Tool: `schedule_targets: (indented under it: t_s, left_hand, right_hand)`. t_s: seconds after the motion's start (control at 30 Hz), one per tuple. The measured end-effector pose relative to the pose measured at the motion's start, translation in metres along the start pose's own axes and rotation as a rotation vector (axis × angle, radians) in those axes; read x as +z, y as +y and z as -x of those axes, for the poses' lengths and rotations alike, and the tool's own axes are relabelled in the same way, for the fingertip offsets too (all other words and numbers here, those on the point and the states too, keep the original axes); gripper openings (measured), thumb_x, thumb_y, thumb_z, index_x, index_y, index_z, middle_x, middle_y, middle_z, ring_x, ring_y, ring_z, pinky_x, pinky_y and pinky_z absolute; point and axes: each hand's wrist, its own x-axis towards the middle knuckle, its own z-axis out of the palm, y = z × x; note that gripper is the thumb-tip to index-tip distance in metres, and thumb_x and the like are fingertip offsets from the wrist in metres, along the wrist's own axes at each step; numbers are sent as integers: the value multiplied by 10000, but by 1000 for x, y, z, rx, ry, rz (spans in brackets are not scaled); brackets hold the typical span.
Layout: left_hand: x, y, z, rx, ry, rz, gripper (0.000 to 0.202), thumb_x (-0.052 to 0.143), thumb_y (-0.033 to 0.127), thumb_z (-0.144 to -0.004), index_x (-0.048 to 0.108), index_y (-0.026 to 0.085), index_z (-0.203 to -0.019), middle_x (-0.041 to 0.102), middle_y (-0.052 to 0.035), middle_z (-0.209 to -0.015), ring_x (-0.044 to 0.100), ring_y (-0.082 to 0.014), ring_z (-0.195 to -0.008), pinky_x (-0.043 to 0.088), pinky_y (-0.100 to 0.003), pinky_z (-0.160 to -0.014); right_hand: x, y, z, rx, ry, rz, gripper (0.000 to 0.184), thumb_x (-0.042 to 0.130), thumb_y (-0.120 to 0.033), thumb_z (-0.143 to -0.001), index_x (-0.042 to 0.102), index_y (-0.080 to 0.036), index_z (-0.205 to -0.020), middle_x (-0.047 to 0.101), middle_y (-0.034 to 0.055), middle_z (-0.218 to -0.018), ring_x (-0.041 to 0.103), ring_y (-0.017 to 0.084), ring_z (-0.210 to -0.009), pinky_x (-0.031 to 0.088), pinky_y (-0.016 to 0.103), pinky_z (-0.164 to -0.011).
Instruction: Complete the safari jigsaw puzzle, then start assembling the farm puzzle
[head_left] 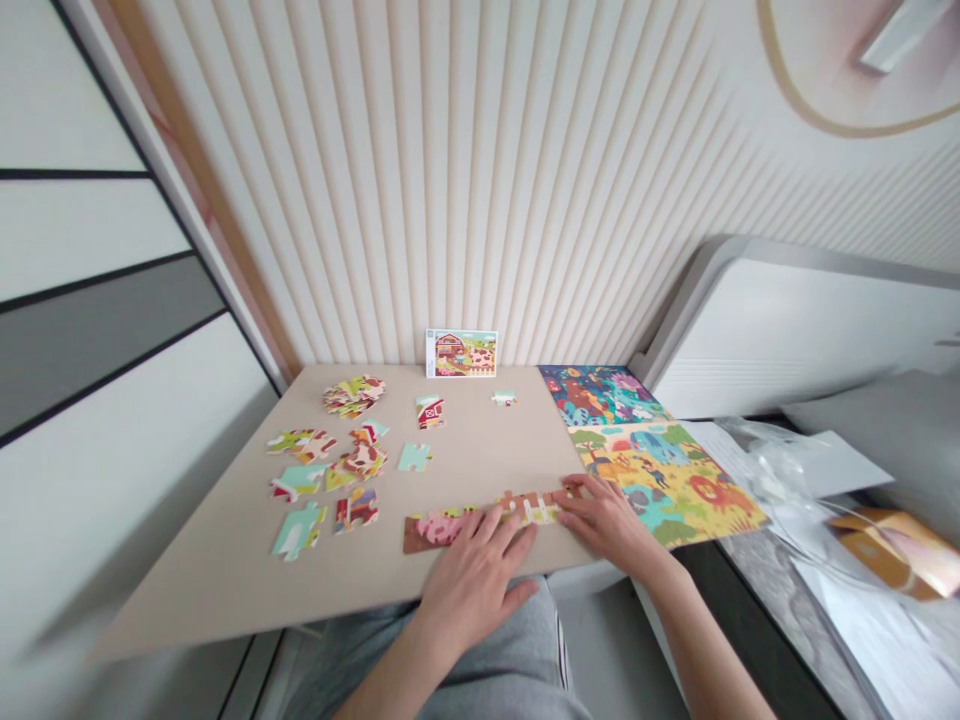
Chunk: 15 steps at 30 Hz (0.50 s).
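Note:
A joined strip of jigsaw puzzle pieces (pixel 427 532), showing a pink pig, brown ground and a white fence, lies along the table's near edge. My left hand (pixel 480 570) rests across its middle, fingers spread flat and covering part of it. At the strip's right end my right hand (pixel 611 515) has its fingers around the end puzzle piece (pixel 551 507), which they partly hide. Away from the hands lie a pale blue piece (pixel 414 457), a red barn piece (pixel 430 411) and a small piece (pixel 505 398).
Loose pieces sit in a pile (pixel 354 396) and in scattered groups (pixel 300 482) on the left. A farm picture card (pixel 462 354) leans against the ribbed wall. Two finished puzzles, a dark one (pixel 600 394) and a yellow animal one (pixel 667 480), lie on the right.

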Motion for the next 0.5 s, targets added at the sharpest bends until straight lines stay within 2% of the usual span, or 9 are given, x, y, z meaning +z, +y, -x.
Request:
schedule_targets:
  t_s: [0.13,0.2,0.3,0.37,0.5]
  left_hand:
    - [2,1,-1,8,42,-32,605,413,617,-976,447,259,-1462,467,-84,-1497,389,-311,-1369,330,-505,-1099]
    - [5,1,0,61,82,-52,578,445,591,-976,494,222,-1418,491,-99,-1471,412,-305,-1357,342,-495,-1101]
    - [7,1,9,233,155,-8,396,493,470,-992,611,191,-1247,622,-86,-1292,522,-251,-1236,379,-444,-1090]
    - [5,-1,21,286,214,43,269,517,365,-990,649,188,-1144,675,-62,-1153,571,-216,-1145,402,-418,-1079]
    - [-11,-17,49,120,274,12,222,525,186,-960,652,175,-1142,680,-73,-1144,575,-228,-1163,405,-446,-1100]
  right_hand:
    - [8,-4,-1,5,71,14,255,532,-339,-986,725,-313,-1150,645,88,-1248,596,257,-1165,467,443,-989]
    - [13,-8,1,31,107,13,257,516,-314,-991,714,-301,-1156,648,87,-1249,598,254,-1164,471,447,-989]
    - [17,-16,4,51,151,-1,283,478,-273,-1002,687,-296,-1192,632,83,-1286,589,250,-1187,458,462,-1021]
    - [18,-23,5,51,177,-37,303,461,-266,-1006,661,-289,-1232,615,88,-1316,579,251,-1209,457,462,-1034]
    - [19,-39,3,11,176,-106,325,493,-308,-997,625,-286,-1293,605,96,-1346,561,260,-1247,468,458,-1041]
